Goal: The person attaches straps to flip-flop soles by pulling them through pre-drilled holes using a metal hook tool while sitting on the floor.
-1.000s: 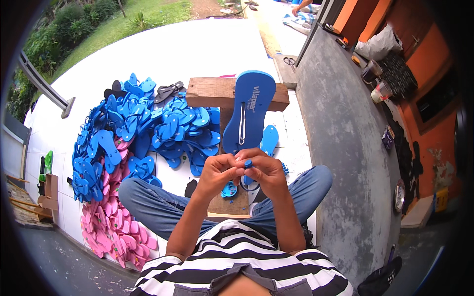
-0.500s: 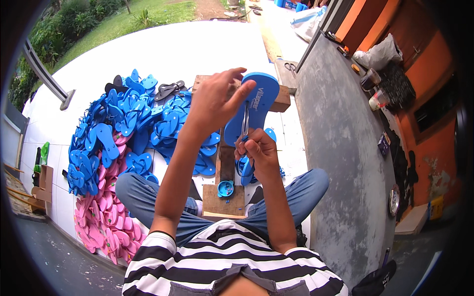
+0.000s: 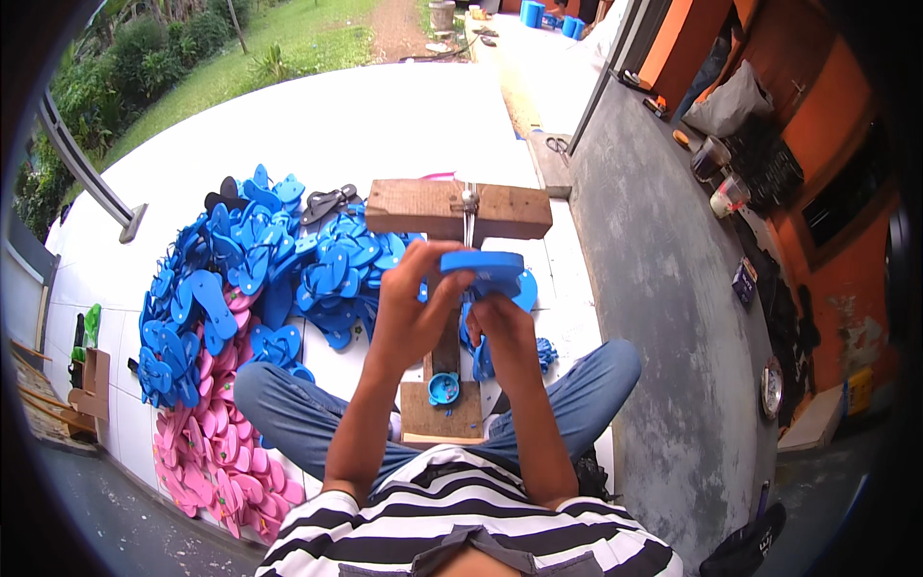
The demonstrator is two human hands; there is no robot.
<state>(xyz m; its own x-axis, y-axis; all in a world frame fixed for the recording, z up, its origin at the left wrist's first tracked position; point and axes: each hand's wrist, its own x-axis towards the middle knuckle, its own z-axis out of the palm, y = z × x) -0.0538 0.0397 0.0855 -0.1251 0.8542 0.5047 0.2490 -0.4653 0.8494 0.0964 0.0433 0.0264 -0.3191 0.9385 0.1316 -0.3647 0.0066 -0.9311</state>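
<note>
White floor tiles (image 3: 385, 125) stretch toward a lawn (image 3: 336, 38), with an orange wall (image 3: 851, 279) at the right. On the tiles I see a heap of blue flip-flops (image 3: 264, 231) running into pink flip-flops (image 3: 226, 462). The blue sole (image 3: 495, 262) is held up just below the wooden crosspiece (image 3: 404, 207) in my view, nearly edge-on. My left hand (image 3: 409, 303) has its grip clenched on the sole's left end. My right hand (image 3: 505, 332) is at its underside, fingertips hidden; I cannot tell that grip's state. A blue cup (image 3: 443, 388) sits on a wooden board (image 3: 413, 418).
</note>
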